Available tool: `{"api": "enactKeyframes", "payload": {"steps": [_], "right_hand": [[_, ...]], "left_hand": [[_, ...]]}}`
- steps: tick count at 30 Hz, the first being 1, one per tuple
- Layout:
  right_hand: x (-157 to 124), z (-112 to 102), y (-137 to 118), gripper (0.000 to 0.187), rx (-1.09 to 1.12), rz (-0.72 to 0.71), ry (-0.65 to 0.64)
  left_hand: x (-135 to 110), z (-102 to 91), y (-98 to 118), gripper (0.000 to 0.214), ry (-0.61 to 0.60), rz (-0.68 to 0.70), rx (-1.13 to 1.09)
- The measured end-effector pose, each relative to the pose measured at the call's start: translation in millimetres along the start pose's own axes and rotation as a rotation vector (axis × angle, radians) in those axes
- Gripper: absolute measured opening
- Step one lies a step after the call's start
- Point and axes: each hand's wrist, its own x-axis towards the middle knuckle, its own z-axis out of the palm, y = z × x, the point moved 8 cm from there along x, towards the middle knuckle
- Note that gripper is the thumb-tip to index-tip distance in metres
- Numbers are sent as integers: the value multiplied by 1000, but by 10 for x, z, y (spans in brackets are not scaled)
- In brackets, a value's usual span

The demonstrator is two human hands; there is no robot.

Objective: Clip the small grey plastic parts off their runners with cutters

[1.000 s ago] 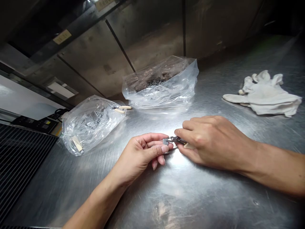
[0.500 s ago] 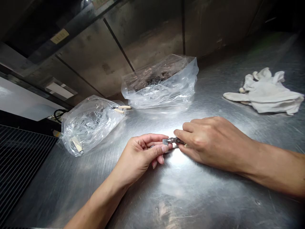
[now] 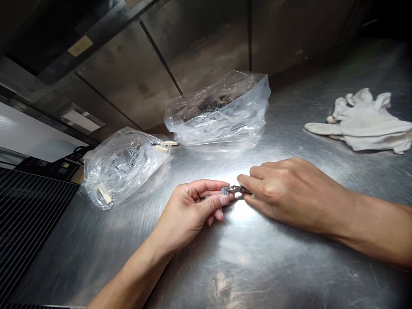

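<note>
Grating (image 3: 28,227) runs along the far left, dark and ribbed, beside the steel table (image 3: 277,266). What comes after it?

A clear plastic bag (image 3: 120,169) lying on the steel, with dark grey pieces inside. Pale strips (image 3: 165,145) stick out near its mouth, and another lies inside its lower end.

And the left hand (image 3: 189,210)?

Grasping, not released: thumb and fingertips pinch a grey block (image 3: 224,192), and the other fingers curl beneath.

What's behind that hand?

A second clear bag (image 3: 215,113), farther back on the table, with dark grey pieces heaped in its upper part.

Where's the small piece being handled?

Between the two hands, just above the bright glare on the steel. It's a small dark metal part (image 3: 237,189) with the grey block at its left end. Whether it touches the table, I can't tell.

Right hand (image 3: 291,193)?

Also grasping: thumb and forefinger pinch the metal part's other end, with a pale tip showing there.

Anything farther right?

Crumpled white cloth gloves (image 3: 362,122), well apart from that hand.
</note>
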Motion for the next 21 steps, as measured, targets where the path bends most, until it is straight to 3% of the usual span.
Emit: {"api": "enactKeyframes", "payload": {"steps": [9,21], "right_hand": [[-5,18,-34,11,35,-44,27],[30,-54,-17,13,-3,18,103]], "left_hand": [[13,-24,-2,28,29,-13,68],[28,2,8,27,39,-5,46]]}}
